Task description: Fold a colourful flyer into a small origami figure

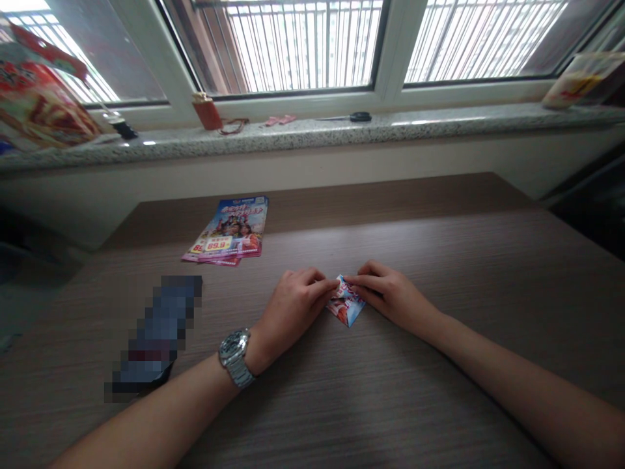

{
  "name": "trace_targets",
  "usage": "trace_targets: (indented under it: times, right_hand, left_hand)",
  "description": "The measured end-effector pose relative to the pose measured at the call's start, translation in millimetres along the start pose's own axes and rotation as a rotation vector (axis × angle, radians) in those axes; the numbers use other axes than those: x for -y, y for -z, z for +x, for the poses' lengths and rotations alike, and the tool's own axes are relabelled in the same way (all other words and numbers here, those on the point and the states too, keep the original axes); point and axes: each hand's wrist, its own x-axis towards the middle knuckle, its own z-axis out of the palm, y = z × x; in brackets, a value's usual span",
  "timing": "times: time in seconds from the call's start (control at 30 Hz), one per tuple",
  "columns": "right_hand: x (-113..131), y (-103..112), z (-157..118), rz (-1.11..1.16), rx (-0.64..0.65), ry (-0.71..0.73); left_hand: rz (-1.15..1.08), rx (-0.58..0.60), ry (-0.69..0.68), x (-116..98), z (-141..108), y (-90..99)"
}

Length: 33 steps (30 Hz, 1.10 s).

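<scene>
We list: folded paper [347,312], printed, one, on worktop [415,397] between our left hand [297,303] and right hand [393,293]. Grip, left: pinching paper's left side. Grip, right: pinching its right side. Metal watch [236,355]: worn left. Leaflets [237,228], stacked: beyond left hand, near worktop's far edge.

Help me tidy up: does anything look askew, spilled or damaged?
The flyer stack at the back left of the table is slightly askew: a lower sheet juts past its front edge. No spill shows; the dark object is too pixelated to judge.
</scene>
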Motion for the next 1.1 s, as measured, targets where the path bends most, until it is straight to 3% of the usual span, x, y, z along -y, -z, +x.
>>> trace_targets:
  times: [0.67,1.1]
  right_hand:
    - [9.2,1.0,0.3,-0.022,0.054,-0.074]
    - [13.0,7.1,2.8,0.02,0.092,-0.117]
  left_hand:
    - [-0.013,0.053,-0.072,2.5,0.9,2.9]
    - [-0.037,0.02,-0.073,0.2,0.6,1.7]
